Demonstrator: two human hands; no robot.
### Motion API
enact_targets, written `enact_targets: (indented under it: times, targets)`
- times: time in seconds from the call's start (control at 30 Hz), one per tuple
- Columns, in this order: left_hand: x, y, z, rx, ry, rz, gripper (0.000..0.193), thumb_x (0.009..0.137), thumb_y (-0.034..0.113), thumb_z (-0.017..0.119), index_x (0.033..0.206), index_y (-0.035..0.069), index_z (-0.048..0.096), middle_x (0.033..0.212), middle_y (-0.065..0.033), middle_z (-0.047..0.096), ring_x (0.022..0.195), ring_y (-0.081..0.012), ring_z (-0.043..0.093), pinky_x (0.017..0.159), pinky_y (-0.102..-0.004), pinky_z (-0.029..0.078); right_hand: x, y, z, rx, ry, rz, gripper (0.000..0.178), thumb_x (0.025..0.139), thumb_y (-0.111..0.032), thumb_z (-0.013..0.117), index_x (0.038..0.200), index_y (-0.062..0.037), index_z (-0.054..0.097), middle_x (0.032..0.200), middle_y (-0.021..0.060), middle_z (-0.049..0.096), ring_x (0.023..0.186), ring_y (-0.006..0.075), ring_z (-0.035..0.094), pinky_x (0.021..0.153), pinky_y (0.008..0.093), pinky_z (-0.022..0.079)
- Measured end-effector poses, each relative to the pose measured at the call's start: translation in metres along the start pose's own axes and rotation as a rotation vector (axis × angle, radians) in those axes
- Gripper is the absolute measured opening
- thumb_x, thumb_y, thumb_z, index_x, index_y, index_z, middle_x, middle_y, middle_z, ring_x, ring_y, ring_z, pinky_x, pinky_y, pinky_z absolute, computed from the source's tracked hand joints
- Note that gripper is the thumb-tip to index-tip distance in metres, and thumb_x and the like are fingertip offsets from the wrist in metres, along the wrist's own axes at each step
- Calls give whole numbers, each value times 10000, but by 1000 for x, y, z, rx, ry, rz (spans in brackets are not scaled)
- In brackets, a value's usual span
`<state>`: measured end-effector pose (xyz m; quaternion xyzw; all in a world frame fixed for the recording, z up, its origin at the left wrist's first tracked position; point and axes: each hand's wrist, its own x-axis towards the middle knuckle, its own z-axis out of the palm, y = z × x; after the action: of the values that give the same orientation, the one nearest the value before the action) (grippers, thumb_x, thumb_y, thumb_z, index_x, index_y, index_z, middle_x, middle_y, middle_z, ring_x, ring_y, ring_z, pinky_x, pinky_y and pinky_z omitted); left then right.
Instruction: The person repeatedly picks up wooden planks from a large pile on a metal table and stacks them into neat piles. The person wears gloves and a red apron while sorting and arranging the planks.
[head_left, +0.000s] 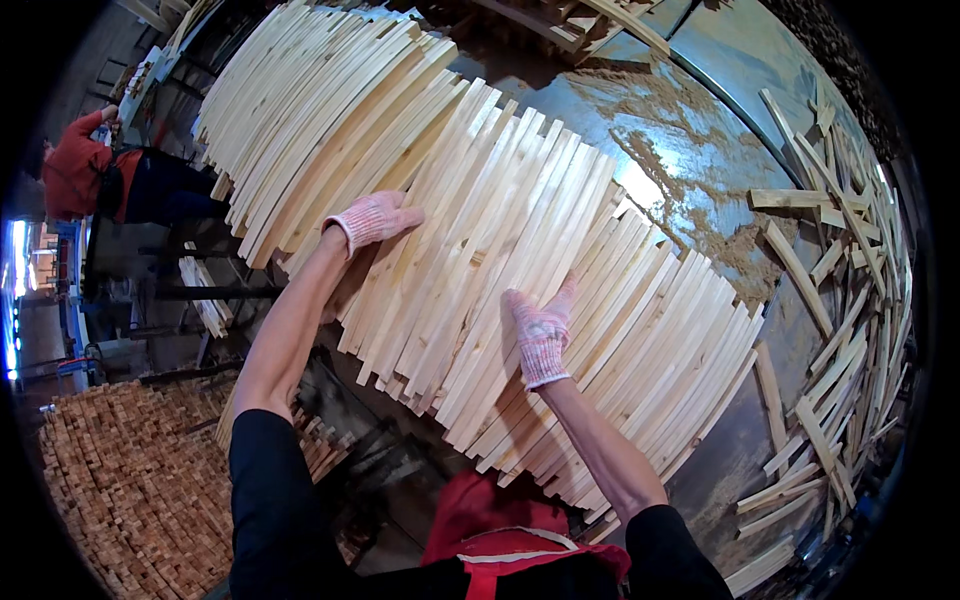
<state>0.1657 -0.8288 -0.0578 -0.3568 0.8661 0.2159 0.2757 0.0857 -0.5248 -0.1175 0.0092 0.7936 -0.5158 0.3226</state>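
Observation:
A row of pale wooden strips [490,215] lies side by side between my two hands, sitting higher than the strips around it. My left hand [375,218], in a pinkish-white knit glove, grips the row's left edge, its fingers partly hidden. At the right side my right hand [540,330], gloved alike, presses against the row with its thumb pointing away from me. More strips [640,370] spread out beneath and to the right of that hand. Beyond my left hand another group of strips [320,110] fans out toward the far left.
The metal table [690,120] carries sawdust at its far side. Loose offcuts [850,300] lie heaped at the right. A large stack of wood pieces [140,480], ends showing, stands at the lower left. Another person [85,175] in a red top is at the far left.

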Motion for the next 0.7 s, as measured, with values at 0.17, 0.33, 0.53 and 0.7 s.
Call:
enact_targets:
  times: [0.17, 0.33, 0.53, 0.7]
  targets:
    - [4, -10, -5, 46, 38, 53, 544, 955, 528, 559, 1054, 11, 697, 1027, -236, 718, 999, -374, 690, 890, -454, 512, 3, 17, 6, 60, -20, -32, 1128, 759, -265, 811, 1610, 39, 135, 1482, 293, 467, 1338, 388, 515, 1117, 390, 425]
    - [7, -20, -1, -42, 31, -47, 500, 947, 462, 565, 1132, 22, 715, 1113, -218, 729, 1060, -352, 692, 945, -436, 506, -4, 12, 27, -15, 36, -50, 1146, 763, -196, 830, 1608, 53, 97, 1437, 261, 500, 1261, 337, 557, 1091, 356, 442]
    - [-4, -46, 17, -254, 383, -31, 483, 908, 372, 589, 1213, 13, 694, 1237, -207, 699, 1172, -392, 642, 1008, -436, 505, -23, 25, 50, -61, -68, -169, 1172, 793, -253, 822, 1582, 119, 40, 1431, 314, 490, 1260, 344, 557, 1091, 357, 444]
    - [-55, -67, 51, -1249, 816, -222, 236, 939, 174, 632, 1094, 9, 696, 1012, -115, 696, 1023, -184, 661, 946, -298, 519, 5, -24, -27, -529, -635, -120, 1035, 873, -465, 746, 1547, 92, 193, 1141, 325, 671, 1075, 399, 680, 912, 429, 561]
